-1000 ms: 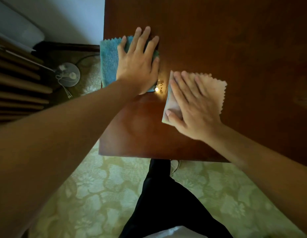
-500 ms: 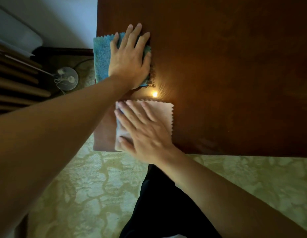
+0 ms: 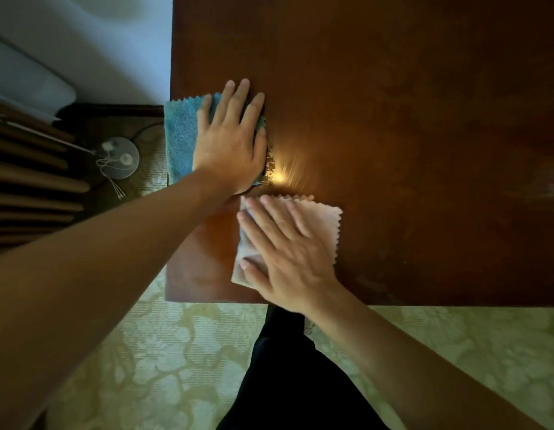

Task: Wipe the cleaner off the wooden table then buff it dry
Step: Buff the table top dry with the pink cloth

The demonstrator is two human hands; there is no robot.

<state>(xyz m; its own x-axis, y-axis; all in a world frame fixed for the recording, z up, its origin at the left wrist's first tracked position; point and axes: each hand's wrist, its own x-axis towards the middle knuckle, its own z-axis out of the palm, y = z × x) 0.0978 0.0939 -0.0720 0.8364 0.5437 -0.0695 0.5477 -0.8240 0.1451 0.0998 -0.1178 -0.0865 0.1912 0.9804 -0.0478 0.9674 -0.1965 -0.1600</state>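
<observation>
**Two cloths down, both palms flat on the table corner**

Starting from the far left, you've got some dark slatted furniture (image 3: pixel 27 187) along the edge, and just right of it a round grey disc (image 3: pixel 119 158) on the floor with a thin cord trailing off it. Pale wall (image 3: pixel 99 41) sits above that.

Next over is your left hand (image 3: pixel 230 141), arm coming in from the bottom left. Its fingers are straight and slightly fanned, palm pressed flat on the blue cloth (image 3: pixel 179 135), nothing curled or pinched. That cloth lies at the left edge of the wooden table (image 3: pixel 409 119), with its zigzag edge sticking out a bit past the table's side. Right beside your thumb there's a patch of speckled droplets (image 3: pixel 269 169) and a bright glint of light (image 3: pixel 279 178) on the wood.

Just below and to the right, your right hand (image 3: pixel 285 252) lies flat on the pale pink cloth (image 3: pixel 325 221), fingers stretched out and pointing up-left, again just pressing, not gripping. The hand looks a little blurred. The pink cloth sits near the table's front edge, close to the blue one but not touching it as far as you can tell.

Rest of the tabletop runs off right, dark and glossy. Below the edge you see the green floral carpet (image 3: pixel 455 352) and your dark trouser leg (image 3: pixel 288 383).
</observation>
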